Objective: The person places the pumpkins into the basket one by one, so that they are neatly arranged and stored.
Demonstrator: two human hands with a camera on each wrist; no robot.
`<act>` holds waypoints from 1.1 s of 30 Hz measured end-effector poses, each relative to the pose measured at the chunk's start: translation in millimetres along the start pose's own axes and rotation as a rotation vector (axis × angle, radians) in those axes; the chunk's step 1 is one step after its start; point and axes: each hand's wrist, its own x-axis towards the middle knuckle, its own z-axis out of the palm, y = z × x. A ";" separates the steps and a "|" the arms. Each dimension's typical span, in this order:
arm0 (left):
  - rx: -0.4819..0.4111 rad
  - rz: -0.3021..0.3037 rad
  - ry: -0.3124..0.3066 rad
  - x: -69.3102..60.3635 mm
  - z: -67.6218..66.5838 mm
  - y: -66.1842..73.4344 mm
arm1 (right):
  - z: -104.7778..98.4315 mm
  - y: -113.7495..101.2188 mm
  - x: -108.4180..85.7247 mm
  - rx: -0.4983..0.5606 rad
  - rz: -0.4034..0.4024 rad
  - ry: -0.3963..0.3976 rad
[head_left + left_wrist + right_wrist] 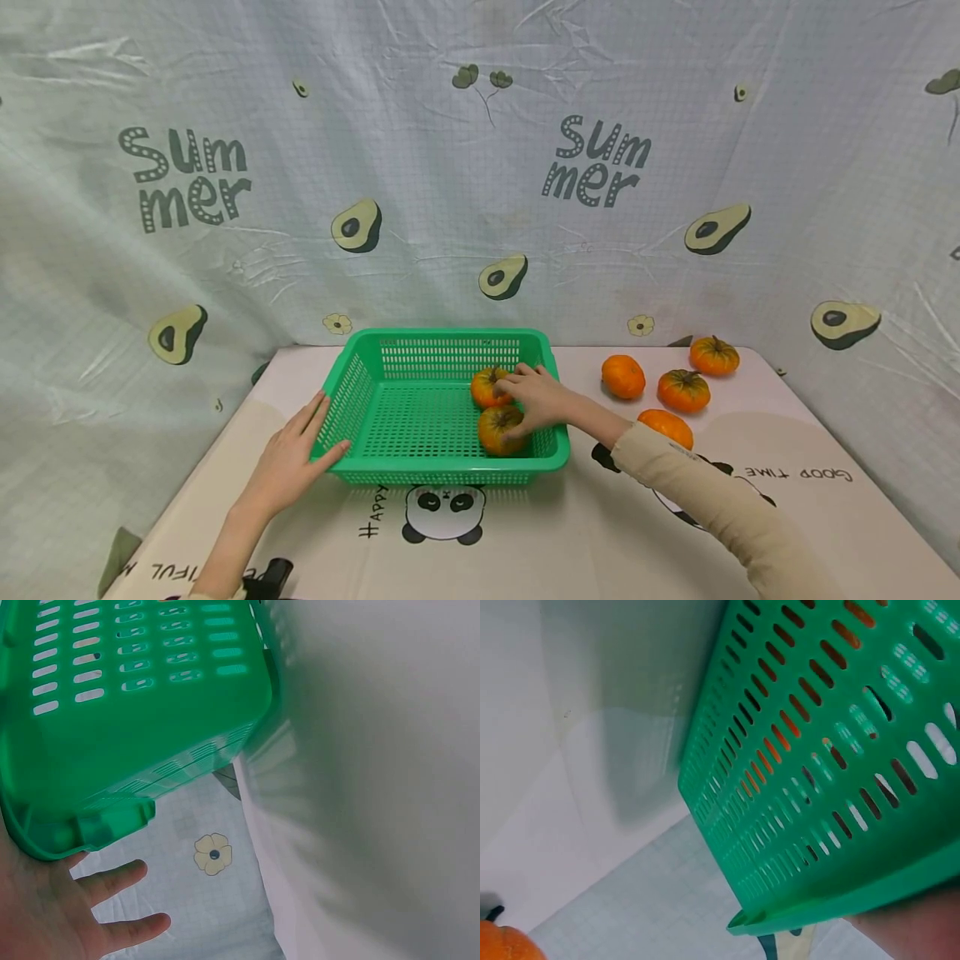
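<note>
Inside the green basket [442, 463], two orange-and-green pumpkin-like fruits, a back one [486, 388] and a front one [501, 430], sit at the right end. My right hand [536, 400] reaches over the right rim, fingers spread and bent at the back fruit, thumb at the front one. In the right wrist view, the basket wall [855, 855] hides its fingers; only skin [919, 922] shows below the rim. With fingers extended, my left hand [288, 458] touches the basket's left rim; the left wrist view shows this hand [67, 907] beside the rim corner, fingers apart.
Right of the basket, several orange fruits lie on the table [570, 533]: one near the basket [623, 377], one partly behind the right sleeve [666, 427], others farther right [683, 391]. A patterned curtain [442, 167] hangs behind the table.
</note>
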 end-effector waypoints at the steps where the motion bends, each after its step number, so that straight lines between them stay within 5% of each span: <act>1: 0.000 -0.002 0.000 -0.1 0.4 0.1 | -0.6 -0.1 -1.5 0.015 0.001 0.014; 11: -0.001 -0.001 0.000 -1.1 -0.7 1.1 | -5.5 -1.7 -26.6 0.093 -0.005 0.225; 33: -0.013 0.010 0.007 -0.2 -1.5 1.4 | 6.1 12.2 -91.0 -0.046 0.004 0.501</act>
